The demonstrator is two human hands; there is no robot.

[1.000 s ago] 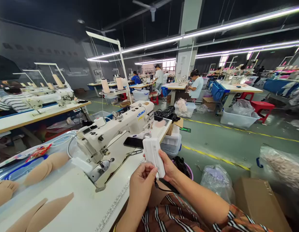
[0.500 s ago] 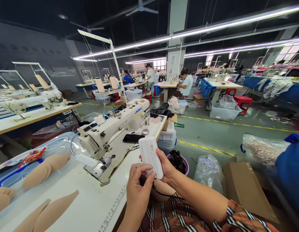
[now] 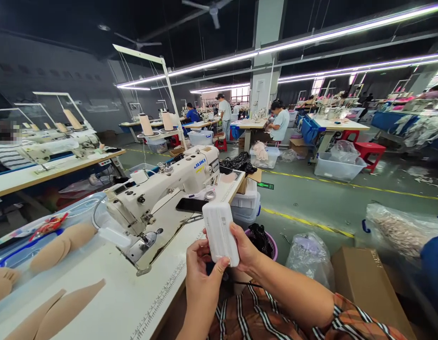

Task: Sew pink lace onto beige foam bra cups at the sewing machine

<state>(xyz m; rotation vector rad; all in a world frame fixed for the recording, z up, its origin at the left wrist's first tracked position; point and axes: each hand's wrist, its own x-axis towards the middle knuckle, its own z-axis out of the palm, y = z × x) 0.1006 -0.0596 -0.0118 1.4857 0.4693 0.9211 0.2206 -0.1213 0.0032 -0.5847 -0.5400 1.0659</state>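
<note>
A white power bank (image 3: 221, 232) with small grey markings is held upright in both hands, beside the sewing table's front edge. My right hand (image 3: 244, 248) wraps round its right side. My left hand (image 3: 204, 278) grips its lower left corner, the thumb pressed on the bottom edge and the other fingers curled behind. A thin black cable (image 3: 240, 283) runs below the hands, and its end is hidden. Behind the power bank, a black phone (image 3: 190, 205) lies on the table next to metal scissors (image 3: 192, 219).
A white sewing machine (image 3: 169, 182) stands on the table (image 3: 98, 309). Beige fabric pieces (image 3: 72, 302) lie at the left. A purple basket (image 3: 274, 245) with black plastic, a clear bag (image 3: 307, 257) and a cardboard box (image 3: 367, 283) are on the floor at right. Several people work further back.
The power bank has turned so its broad face shows more fully. My left fingers have moved off its front, leaving the thumb at the bottom edge. The view has shifted slightly.
</note>
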